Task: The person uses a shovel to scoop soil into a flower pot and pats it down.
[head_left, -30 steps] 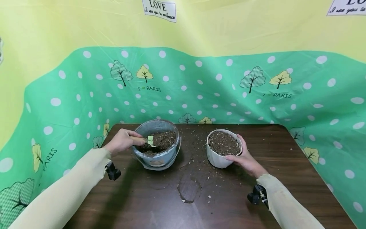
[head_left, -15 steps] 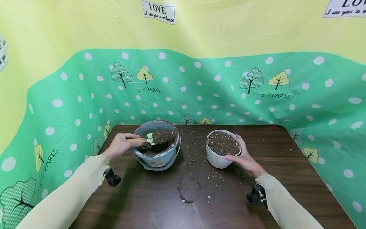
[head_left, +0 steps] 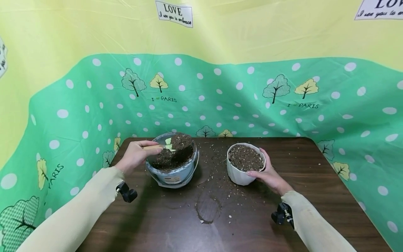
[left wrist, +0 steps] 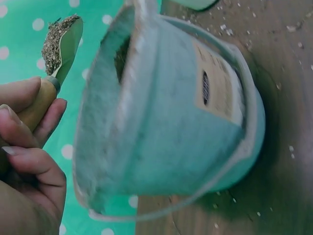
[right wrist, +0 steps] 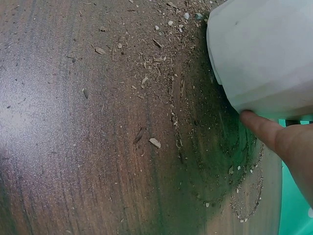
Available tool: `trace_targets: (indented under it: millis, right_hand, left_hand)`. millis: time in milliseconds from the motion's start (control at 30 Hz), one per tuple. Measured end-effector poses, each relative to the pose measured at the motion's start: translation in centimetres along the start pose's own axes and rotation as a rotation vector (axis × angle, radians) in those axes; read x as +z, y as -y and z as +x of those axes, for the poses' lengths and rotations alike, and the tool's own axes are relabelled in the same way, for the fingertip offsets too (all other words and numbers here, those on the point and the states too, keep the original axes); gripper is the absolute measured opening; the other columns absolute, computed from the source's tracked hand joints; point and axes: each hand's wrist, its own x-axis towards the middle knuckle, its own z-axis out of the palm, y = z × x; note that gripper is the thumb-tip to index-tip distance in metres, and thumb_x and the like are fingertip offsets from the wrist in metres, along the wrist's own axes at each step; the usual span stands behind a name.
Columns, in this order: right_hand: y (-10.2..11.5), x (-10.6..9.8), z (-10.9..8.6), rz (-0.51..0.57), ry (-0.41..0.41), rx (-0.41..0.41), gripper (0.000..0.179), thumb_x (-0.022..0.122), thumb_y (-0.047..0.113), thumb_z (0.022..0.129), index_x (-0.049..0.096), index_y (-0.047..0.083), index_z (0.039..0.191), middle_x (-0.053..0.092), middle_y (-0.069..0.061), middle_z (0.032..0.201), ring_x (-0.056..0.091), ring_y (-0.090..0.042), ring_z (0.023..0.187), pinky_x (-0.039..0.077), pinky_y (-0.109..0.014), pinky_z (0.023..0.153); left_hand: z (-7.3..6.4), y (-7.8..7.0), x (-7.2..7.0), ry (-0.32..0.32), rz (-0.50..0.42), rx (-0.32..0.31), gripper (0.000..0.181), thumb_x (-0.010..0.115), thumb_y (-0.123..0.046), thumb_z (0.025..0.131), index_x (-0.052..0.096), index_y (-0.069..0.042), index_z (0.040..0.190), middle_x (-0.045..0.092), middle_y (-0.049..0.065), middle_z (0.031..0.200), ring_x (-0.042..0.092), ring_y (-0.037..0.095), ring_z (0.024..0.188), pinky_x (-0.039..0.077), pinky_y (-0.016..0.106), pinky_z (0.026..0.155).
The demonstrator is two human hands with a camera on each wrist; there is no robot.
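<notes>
My left hand (head_left: 135,155) grips the wooden handle of a hand trowel (left wrist: 72,46) with a pale green blade. A heaped load of soil (head_left: 181,141) sits on the blade, held over the blue-grey bucket (head_left: 185,172). Dark soil lies inside this bucket, partly hidden beneath the trowel. To the right, a white ribbed flower pot (head_left: 237,175) stands on the table, filled with soil close to its rim. My right hand (head_left: 271,176) holds it from the right, thumb on the near side; in the right wrist view the thumb (right wrist: 264,129) touches the pot wall.
The dark wooden table (head_left: 176,224) has scattered soil crumbs and white bits between bucket and pot. A ring of dirt (head_left: 208,210) marks the tabletop in front. A green and yellow printed cloth (head_left: 201,87) hangs around the back and sides. The bucket's handle (head_left: 196,164) hangs down.
The trowel has come up out of the soil in the bucket with a heaped load and tilted upward toward the far rim. My right hand and the pot have stayed in place.
</notes>
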Motion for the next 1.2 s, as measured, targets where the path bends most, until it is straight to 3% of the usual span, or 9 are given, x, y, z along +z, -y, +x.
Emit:
trace_targets:
  millis: [233, 433, 700, 900, 1200]
  right_hand:
    - [0.0, 0.1, -0.1, -0.008, -0.001, -0.001, 0.115, 0.075, 0.005, 0.085, -0.013, 0.023, 0.157, -0.001, -0.025, 0.156, 0.027, -0.047, 0.132, 0.046, -0.049, 0.091]
    - [-0.2, -0.2, -0.2, -0.013, -0.002, 0.001, 0.116, 0.075, 0.005, 0.085, -0.013, 0.024, 0.157, -0.003, -0.025, 0.157, 0.027, -0.048, 0.133, 0.045, -0.051, 0.091]
    - [-0.3, -0.1, -0.3, -0.021, -0.010, -0.014, 0.115, 0.076, 0.005, 0.084, -0.010, 0.025, 0.157, -0.001, -0.024, 0.157, 0.031, -0.046, 0.131, 0.047, -0.046, 0.089]
    - [-0.4, 0.1, -0.3, -0.020, -0.003, -0.030, 0.114, 0.076, 0.005, 0.084, -0.009, 0.025, 0.158, 0.002, -0.024, 0.157, 0.036, -0.045, 0.129, 0.048, -0.043, 0.088]
    - [-0.6, -0.1, -0.4, 0.016, -0.008, -0.041, 0.115, 0.076, 0.002, 0.082, -0.007, 0.025, 0.158, 0.004, -0.024, 0.157, 0.035, -0.045, 0.129, 0.049, -0.040, 0.088]
  left_hand:
    - [0.3, -2.6, 2.4, 0.064, -0.047, 0.017, 0.048, 0.081, -0.031, 0.085, 0.070, -0.006, 0.124, 0.074, 0.001, 0.102, 0.033, 0.010, 0.045, 0.037, 0.028, 0.050]
    - [0.7, -4.0, 6.2, 0.108, -0.070, 0.031, 0.039, 0.081, -0.029, 0.085, 0.073, -0.010, 0.119, 0.072, 0.002, 0.113, 0.038, 0.014, 0.047, 0.039, 0.028, 0.050]
    - [1.3, -5.2, 11.8, 0.163, -0.164, 0.042, 0.040, 0.080, -0.021, 0.086, 0.071, -0.005, 0.122, 0.074, 0.008, 0.101, 0.048, 0.011, 0.047, 0.045, 0.028, 0.052]
    - [1.3, -5.7, 16.1, 0.154, -0.189, 0.030, 0.036, 0.079, -0.017, 0.087, 0.072, -0.004, 0.119, 0.074, 0.010, 0.097, 0.056, 0.009, 0.047, 0.047, 0.025, 0.049]
    - [1.5, -5.1, 21.5, 0.159, -0.196, 0.061, 0.036, 0.074, -0.010, 0.090, 0.067, 0.000, 0.124, 0.073, 0.014, 0.094, 0.059, 0.012, 0.047, 0.047, 0.023, 0.044]
